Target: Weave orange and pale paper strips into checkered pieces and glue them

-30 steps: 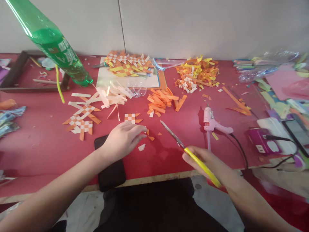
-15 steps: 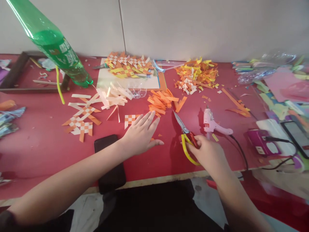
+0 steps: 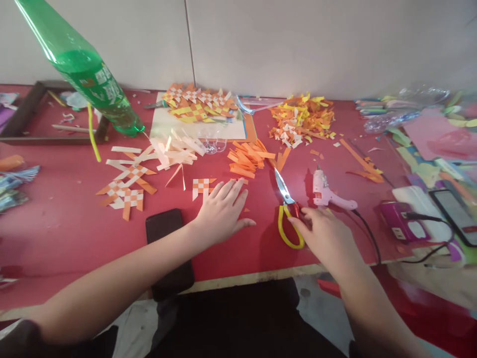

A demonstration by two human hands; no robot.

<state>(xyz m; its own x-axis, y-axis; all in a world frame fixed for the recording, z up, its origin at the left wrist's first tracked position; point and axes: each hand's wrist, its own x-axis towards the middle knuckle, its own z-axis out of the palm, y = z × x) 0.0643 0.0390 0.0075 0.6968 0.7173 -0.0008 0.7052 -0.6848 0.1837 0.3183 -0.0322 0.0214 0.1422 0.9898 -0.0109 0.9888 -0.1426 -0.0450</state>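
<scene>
My left hand (image 3: 223, 211) lies flat on the red table (image 3: 67, 233) with its fingers spread, holding nothing. Its fingertips sit beside a small orange-and-white woven paper square (image 3: 201, 186) and just below a pile of orange paper strips (image 3: 248, 156). Yellow-handled scissors (image 3: 286, 214) lie closed on the table, blades pointing away from me. My right hand (image 3: 326, 236) rests next to them, fingers loosely stretched, fingertips touching the handle. A pink glue gun (image 3: 328, 191) lies just beyond that hand.
A black phone (image 3: 167, 248) lies under my left forearm at the table's front edge. Woven pieces (image 3: 126, 186) lie left, more on a white sheet (image 3: 197, 104). A green bottle (image 3: 93, 84) leans at back left, paper scraps (image 3: 301, 117) behind, a purple device (image 3: 404, 223) right.
My right hand has laid the scissors down on the table and loosened its grip. My left hand slid forward and right, flattening out near the orange strips.
</scene>
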